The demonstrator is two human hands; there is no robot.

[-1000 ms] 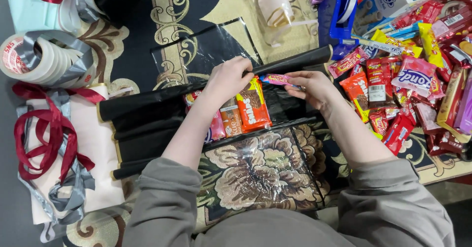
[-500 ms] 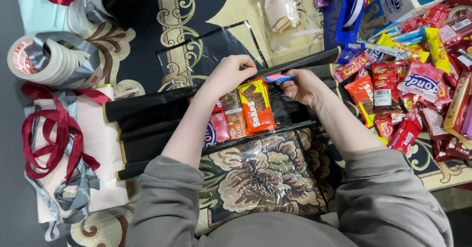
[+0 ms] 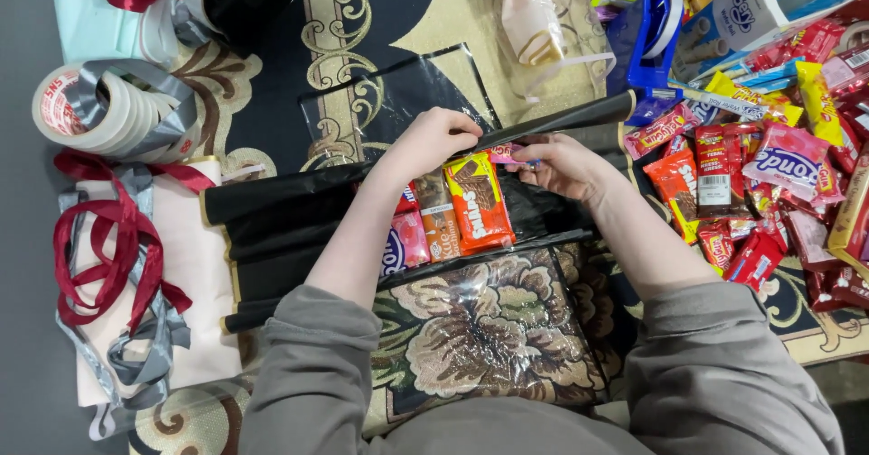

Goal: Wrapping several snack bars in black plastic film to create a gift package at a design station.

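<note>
My left hand (image 3: 433, 140) rests fingers-down on the top edge of a black wrapping sheet (image 3: 272, 210), just above a row of snack bars. An orange-and-brown chocolate bar (image 3: 477, 203) lies under my hands, with a pink wafer pack (image 3: 407, 242) beside it. My right hand (image 3: 561, 165) pinches a small pink candy bar (image 3: 507, 153) close to my left fingers. A clear plastic sheet (image 3: 489, 319) lies in front of me over the patterned carpet.
A heap of red, yellow and pink snack packs (image 3: 769, 183) fills the right. A blue tape dispenser (image 3: 647, 38) stands behind it. Tape rolls (image 3: 86, 111) and grey ribbon sit at left, red ribbon (image 3: 109, 247) on a pale sheet.
My right hand has brought the small pink bar leftward, closer to my left hand. The view has shifted slightly; the snack row looks the same.
</note>
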